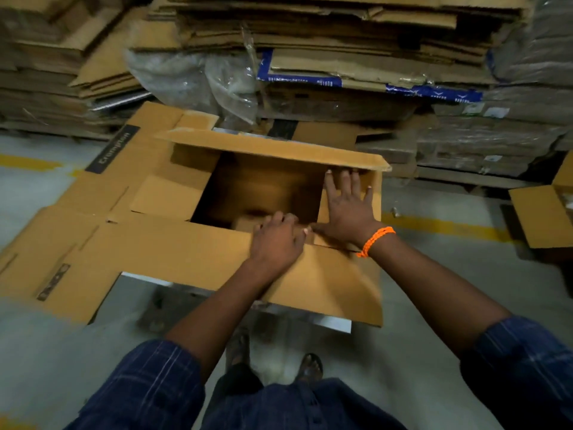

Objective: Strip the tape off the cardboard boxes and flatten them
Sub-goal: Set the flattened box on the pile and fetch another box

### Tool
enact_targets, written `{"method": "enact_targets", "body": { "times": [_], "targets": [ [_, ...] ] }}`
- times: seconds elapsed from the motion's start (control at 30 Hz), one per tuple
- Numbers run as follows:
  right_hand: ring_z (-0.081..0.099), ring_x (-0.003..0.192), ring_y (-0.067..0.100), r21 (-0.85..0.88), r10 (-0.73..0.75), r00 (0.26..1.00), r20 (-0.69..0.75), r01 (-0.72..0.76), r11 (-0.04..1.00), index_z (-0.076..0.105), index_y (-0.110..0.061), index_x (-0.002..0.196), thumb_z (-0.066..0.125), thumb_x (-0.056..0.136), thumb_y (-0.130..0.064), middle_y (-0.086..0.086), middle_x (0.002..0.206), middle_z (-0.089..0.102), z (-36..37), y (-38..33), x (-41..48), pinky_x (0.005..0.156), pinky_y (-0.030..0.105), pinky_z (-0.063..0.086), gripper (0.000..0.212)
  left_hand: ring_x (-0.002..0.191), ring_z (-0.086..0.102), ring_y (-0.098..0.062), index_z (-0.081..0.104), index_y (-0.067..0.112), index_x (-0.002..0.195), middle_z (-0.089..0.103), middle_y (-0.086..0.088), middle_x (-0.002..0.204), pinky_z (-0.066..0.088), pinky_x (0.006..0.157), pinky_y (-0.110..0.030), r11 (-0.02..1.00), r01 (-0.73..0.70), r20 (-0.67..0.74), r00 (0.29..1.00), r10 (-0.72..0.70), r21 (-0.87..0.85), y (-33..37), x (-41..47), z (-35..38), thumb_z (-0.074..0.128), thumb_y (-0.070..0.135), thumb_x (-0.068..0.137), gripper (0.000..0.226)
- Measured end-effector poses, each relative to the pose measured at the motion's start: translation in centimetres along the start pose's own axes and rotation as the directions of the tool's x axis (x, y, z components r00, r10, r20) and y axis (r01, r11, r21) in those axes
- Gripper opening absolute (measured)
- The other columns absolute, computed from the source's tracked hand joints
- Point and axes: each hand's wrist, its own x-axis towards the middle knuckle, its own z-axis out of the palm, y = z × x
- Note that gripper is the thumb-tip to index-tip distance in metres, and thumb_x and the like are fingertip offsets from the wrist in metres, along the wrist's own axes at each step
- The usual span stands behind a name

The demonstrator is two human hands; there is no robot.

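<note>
at the box (186, 252) rim, left hand (276, 242) gripping, right hand (347, 209) flat

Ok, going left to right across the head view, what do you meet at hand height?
Flattened Crompton carton → left hand, fingers curled over the near flap → right hand flat on the side flap → orange wristband → open carton at right edge.

Open box (266, 181): brown cardboard, upright on the floor, top open, inside dark.
Flaps: far flap (273, 150) raised; near flap (186, 252) folded outward.
Flattened box (77, 197): spread flat at its left, dark printed label.
</note>
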Motion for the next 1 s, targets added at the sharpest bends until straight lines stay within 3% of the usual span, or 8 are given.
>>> {"method": "enact_targets", "body": {
  "times": [0.13,0.27,0.37,0.47,0.6,0.7,0.83,1.0],
  "targets": [
    [-0.013,0.153,0.040,0.024,0.006,0.965,-0.262,0.000,1.000,-0.008,-0.020,0.160,0.075,0.078,-0.059,0.016,0.166,-0.019,-2.5,1.2,5.1,0.117,0.066,0.012,0.123,0.112,0.060,-0.027,0.059,0.021,0.129,0.066,-0.007,0.125,0.048,0.095,-0.042,0.994,0.004,0.100,0.995,-0.015,0.111,-1.8,-0.1,0.4,0.033,0.053,0.102,0.049],
    [-0.008,0.154,0.040,0.024,0.123,0.992,-0.043,-0.122,0.992,-0.010,-0.018,0.160,0.081,0.075,-0.055,0.010,0.167,-0.020,-3.2,2.2,11.2,0.117,0.071,0.012,0.130,0.125,0.052,-0.023,0.055,0.019,0.137,0.063,-0.001,0.130,0.045,0.104,-0.036,0.984,-0.043,0.023,0.999,0.048,-0.172,-3.9,0.8,0.1,0.050,0.032,0.098,0.041],
    [0.002,0.154,0.040,0.037,0.198,0.978,0.058,-0.200,0.979,-0.007,-0.015,0.160,0.086,0.071,-0.050,0.011,0.169,-0.002,-1.5,1.7,13.5,0.115,0.074,0.011,0.133,0.141,0.035,-0.026,0.048,0.019,0.144,0.050,-0.005,0.144,0.030,0.117,-0.039,0.994,0.048,-0.033,0.998,-0.051,-0.102,-6.8,3.0,-1.1,0.057,0.026,0.092,0.053],
    [0.019,0.150,0.038,0.066,0.274,0.961,0.026,-0.275,0.959,0.018,-0.016,0.157,0.084,0.074,-0.034,0.011,0.161,0.026,-0.1,0.6,14.7,0.113,0.077,0.009,0.108,0.154,0.012,-0.029,0.036,0.019,0.153,0.030,-0.007,0.161,0.013,0.124,-0.051,0.981,0.185,-0.041,0.982,-0.183,0.060,-9.1,4.3,-1.9,0.057,0.034,0.090,0.068],
    [0.023,0.149,0.034,0.182,0.305,0.952,0.016,-0.303,0.935,0.037,-0.014,0.150,0.075,0.078,-0.022,0.009,0.156,0.037,-0.3,0.9,15.4,0.109,0.080,0.001,0.082,0.155,-0.008,-0.039,0.015,0.021,0.161,-0.001,-0.016,0.169,0.002,0.121,-0.062,0.928,0.241,-0.113,0.970,-0.217,0.285,-11.3,6.6,-2.9,0.063,0.040,0.088,0.089],
    [0.031,0.144,0.036,0.288,0.304,0.953,0.003,-0.292,0.912,0.051,-0.012,0.139,0.069,0.079,-0.020,0.014,0.148,0.044,-1.0,1.8,15.0,0.111,0.076,-0.003,0.063,0.152,-0.007,-0.048,-0.006,0.024,0.162,-0.015,-0.020,0.166,0.007,0.118,-0.069,0.888,0.349,-0.114,0.937,-0.329,0.301,-14.0,8.4,-4.1,0.063,0.021,0.093,0.097],
    [0.038,0.135,0.042,0.378,0.299,0.944,-0.142,-0.227,0.897,0.046,-0.010,0.143,0.066,0.083,-0.022,0.020,0.145,0.039,-2.3,2.2,12.9,0.115,0.065,0.026,0.064,0.142,0.030,-0.049,0.018,0.018,0.158,0.027,-0.019,0.158,0.030,0.113,-0.065,0.931,0.326,-0.098,0.944,-0.314,0.166,-16.5,10.8,-7.3,0.055,0.004,0.094,0.076],
    [0.061,0.107,0.034,0.450,0.344,0.898,-0.275,-0.196,0.871,0.062,-0.009,0.131,0.070,0.083,-0.004,0.020,0.126,0.059,-8.4,5.8,10.2,0.091,0.043,0.053,0.048,0.103,0.062,-0.047,0.053,0.011,0.135,0.064,-0.025,0.113,0.050,0.083,-0.052,0.987,0.154,-0.272,0.952,-0.139,0.035,-17.2,14.4,-14.3,0.059,0.007,0.088,0.048]
  ]
}}
